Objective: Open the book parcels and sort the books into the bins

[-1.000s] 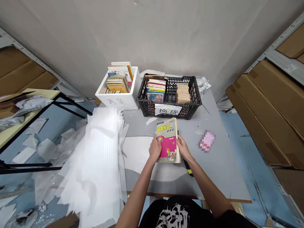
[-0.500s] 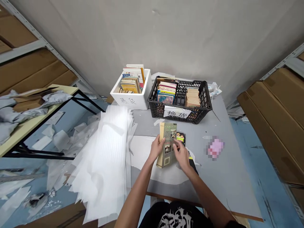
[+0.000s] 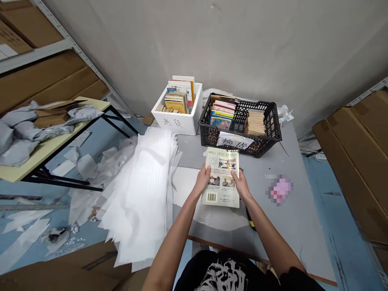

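A pale book (image 3: 222,190) with small photos and a barcode faces up between my two hands above the grey table (image 3: 273,234). My left hand (image 3: 203,180) grips its left edge, the thumb lying on the cover. On the right edge, my right hand (image 3: 241,184) holds it the same way. Beneath the book lies a white sheet (image 3: 209,220). A black and yellow item (image 3: 251,222) shows partly beside my right forearm; the rest of it is hidden.
A stack of white foam sheets (image 3: 145,202) hangs over the table's left side. Behind the book stand a white box (image 3: 178,123) and a black crate (image 3: 239,141), both holding books. A blurred pink item (image 3: 280,189) lies to the right. Another table (image 3: 87,117) with grey packages is at left.
The book has turned from an angled view showing its spine to lying face toward me. My right hand has moved from over its cover to gripping its right edge. The view shifted slightly.
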Action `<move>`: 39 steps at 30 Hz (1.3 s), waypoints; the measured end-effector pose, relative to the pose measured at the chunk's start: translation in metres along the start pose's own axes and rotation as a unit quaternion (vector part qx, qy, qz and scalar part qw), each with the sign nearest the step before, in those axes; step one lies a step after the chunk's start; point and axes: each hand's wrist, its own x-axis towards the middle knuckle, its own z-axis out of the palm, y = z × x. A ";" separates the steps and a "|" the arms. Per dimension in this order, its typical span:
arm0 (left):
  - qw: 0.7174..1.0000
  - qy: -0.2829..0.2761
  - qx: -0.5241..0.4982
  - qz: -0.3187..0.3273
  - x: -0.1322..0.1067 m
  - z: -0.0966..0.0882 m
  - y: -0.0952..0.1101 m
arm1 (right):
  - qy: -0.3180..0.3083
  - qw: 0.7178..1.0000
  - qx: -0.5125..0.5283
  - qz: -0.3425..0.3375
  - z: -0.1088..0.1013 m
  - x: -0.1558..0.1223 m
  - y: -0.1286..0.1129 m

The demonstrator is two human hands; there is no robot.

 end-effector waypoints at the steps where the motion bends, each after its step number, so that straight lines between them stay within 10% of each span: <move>1: 1.000 -0.013 0.012 0.006 -0.001 -0.002 0.001 | 0.012 1.000 -0.007 -0.004 0.000 0.002 0.001; 9: 0.995 -0.060 0.044 -0.070 -0.045 -0.013 -0.014 | 0.027 0.993 0.102 0.044 0.004 0.010 -0.006; 28: 0.994 0.011 0.031 -0.103 -0.079 -0.041 -0.033 | 0.038 0.983 -0.150 -0.098 0.044 -0.004 0.006; 33: 0.985 -0.028 0.135 -0.107 -0.050 -0.072 -0.039 | -0.012 0.992 -0.099 -0.076 0.053 -0.016 0.005; 39: 0.985 0.101 0.139 -0.006 0.011 -0.096 -0.004 | -0.060 0.997 -0.018 -0.055 0.065 -0.029 0.026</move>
